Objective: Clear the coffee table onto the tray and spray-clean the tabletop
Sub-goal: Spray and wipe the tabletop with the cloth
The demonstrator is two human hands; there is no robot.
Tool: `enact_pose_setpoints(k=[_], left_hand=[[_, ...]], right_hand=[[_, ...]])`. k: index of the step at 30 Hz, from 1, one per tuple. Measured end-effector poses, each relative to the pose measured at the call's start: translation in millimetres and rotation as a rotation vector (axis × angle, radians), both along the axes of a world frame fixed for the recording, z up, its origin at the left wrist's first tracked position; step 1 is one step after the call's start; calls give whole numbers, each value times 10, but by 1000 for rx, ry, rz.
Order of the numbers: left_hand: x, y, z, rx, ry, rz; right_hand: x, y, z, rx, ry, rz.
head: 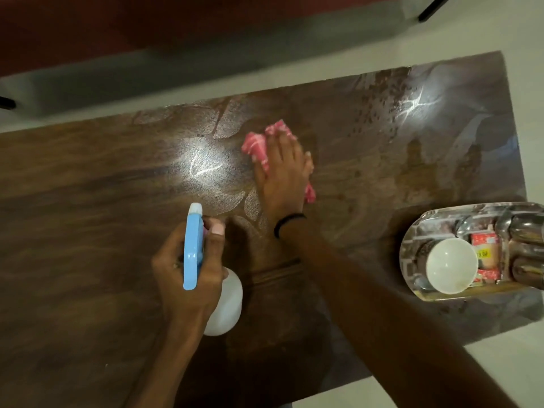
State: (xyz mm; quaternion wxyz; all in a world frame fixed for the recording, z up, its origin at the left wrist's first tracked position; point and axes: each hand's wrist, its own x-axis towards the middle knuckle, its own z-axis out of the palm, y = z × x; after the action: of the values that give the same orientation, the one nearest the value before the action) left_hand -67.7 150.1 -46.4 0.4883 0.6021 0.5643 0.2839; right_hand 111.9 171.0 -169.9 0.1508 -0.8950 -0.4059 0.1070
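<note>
Over the dark wooden coffee table we look straight down, and here is the right hand reaching across the middle of the tabletop, palm down and fingers spread flat, pressing a pink patterned cloth onto the wood; the cloth bunches out past the fingertips and peeks out again at the hand's right edge. A black band circles that wrist. Nearer to us, the left hand is wrapped tight around a spray bottle, its blue trigger head pointing away towards the table's centre, the thumb lying alongside the head, the white body showing below the hand. We see wet streaks and droplets across the far right part of the top, with two bright light glints on the surface. At the right end of the table sits the shiny metal tray, and on it a white cup, a red packet just beside the cup, and metal pieces at the frame's edge that we cannot make out
</note>
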Motion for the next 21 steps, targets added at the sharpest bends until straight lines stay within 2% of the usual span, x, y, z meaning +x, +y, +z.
enact_pose_setpoints(k=[3, 5, 6, 8, 10, 11, 14, 17, 19, 21], left_hand=[[-13, -58, 8, -1, -19, -29], [-30, -97, 4, -7, -26, -66], [-36, -114, -1, -3, -19, -74], [-63, -156, -22, 29, 14, -97], [-77, -179, -14, 61, 24, -110], [-80, -198, -10, 71, 27, -118], [-94, -267, -3, 75, 61, -144], [-93, -339, 33, 54, 21, -160], [-84, -384, 58, 53, -14, -182], [-65, -420, 93, 53, 0, -207]], right_hand=[[-181, -97, 45, -50, 3, 277], [77, 75, 54, -112, -65, 352], [236, 136, 50, -116, -78, 322], [471, 35, 16, -40, -54, 103], [413, -279, 13, 59, -43, -97], [265, -464, 10, 67, -46, -123], [-237, -767, 49, 24, 5, 64], [-86, -641, 69, 8, -29, 205], [152, -660, 37, 19, -43, 148], [175, -869, 19, 41, -35, -39]])
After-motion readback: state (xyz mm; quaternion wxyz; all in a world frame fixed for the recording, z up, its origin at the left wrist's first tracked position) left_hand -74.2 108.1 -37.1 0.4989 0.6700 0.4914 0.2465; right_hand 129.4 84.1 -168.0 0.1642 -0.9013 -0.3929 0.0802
